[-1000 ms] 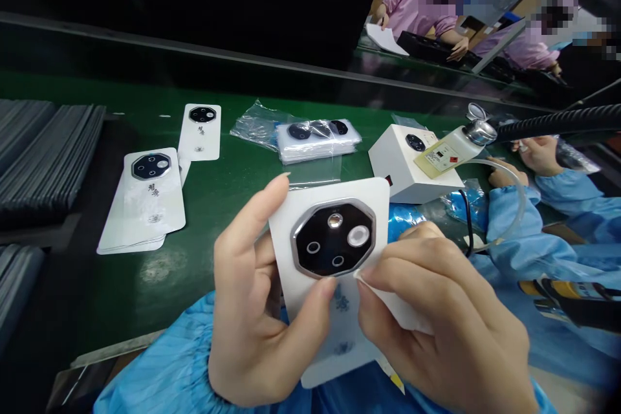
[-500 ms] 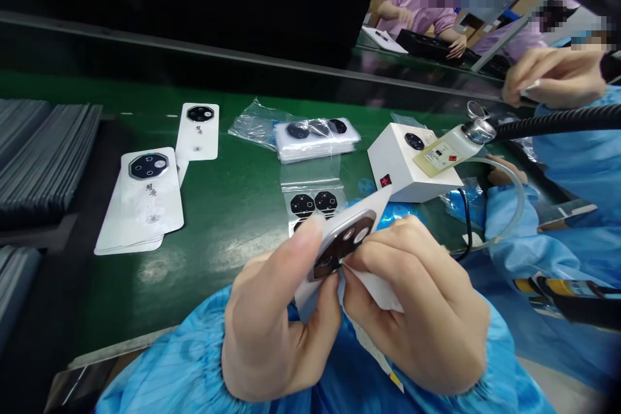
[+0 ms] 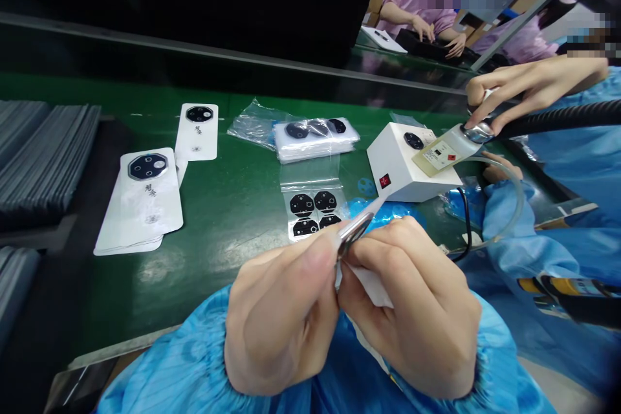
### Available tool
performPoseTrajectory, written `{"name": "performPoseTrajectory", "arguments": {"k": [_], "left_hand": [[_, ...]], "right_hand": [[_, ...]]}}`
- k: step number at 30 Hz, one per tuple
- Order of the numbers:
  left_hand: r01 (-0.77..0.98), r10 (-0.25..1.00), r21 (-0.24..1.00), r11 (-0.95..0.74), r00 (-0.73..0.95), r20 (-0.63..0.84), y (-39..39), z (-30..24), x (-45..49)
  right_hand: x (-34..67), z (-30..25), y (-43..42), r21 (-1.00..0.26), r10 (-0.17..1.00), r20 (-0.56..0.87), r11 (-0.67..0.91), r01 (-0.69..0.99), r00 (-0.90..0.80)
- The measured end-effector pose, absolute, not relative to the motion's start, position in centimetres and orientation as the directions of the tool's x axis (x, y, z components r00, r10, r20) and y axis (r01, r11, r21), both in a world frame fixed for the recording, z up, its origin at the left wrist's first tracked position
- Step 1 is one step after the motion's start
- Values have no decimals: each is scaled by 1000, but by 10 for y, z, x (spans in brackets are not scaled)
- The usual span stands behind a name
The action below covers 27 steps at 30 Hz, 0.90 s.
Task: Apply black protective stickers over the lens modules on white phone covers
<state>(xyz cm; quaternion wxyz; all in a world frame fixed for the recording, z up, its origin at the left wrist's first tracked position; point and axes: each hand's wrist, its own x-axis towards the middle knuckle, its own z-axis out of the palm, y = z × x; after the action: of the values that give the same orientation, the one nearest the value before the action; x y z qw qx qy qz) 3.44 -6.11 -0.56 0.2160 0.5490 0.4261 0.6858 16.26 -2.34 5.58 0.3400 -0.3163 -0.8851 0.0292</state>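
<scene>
Head view: my left hand (image 3: 279, 320) and right hand (image 3: 412, 314) pinch, fingers closed, a white card (image 3: 369, 284) bearing a metal-rimmed camera lens cover (image 3: 352, 234), edge-on, just below a clear sticker sheet (image 3: 310, 207).

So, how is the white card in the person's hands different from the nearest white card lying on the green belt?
The card in the hands is tilted almost edge-on, pinched by the left hand and right hand, while the belt card lies flat on the green belt. The belt card shows its black lens piece face up; the held card's face is hidden, with only a silver rim showing. Both are white.
</scene>
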Motion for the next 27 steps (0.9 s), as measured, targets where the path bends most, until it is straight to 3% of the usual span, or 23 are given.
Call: {"name": "performPoseTrajectory", "arguments": {"k": [3, 12, 27], "left_hand": [[209, 742, 830, -517, -374, 556, -64, 4, 38], [-77, 854, 875, -478, -274, 443, -60, 20, 27], [-97, 877, 884, -458, -213, 431, -59, 21, 26]], "right_hand": [[164, 58, -24, -262, 558, 613, 812, 522, -560], [176, 73, -24, -316, 551, 641, 824, 471, -534], [173, 67, -28, -292, 557, 646, 812, 505, -522]]}}
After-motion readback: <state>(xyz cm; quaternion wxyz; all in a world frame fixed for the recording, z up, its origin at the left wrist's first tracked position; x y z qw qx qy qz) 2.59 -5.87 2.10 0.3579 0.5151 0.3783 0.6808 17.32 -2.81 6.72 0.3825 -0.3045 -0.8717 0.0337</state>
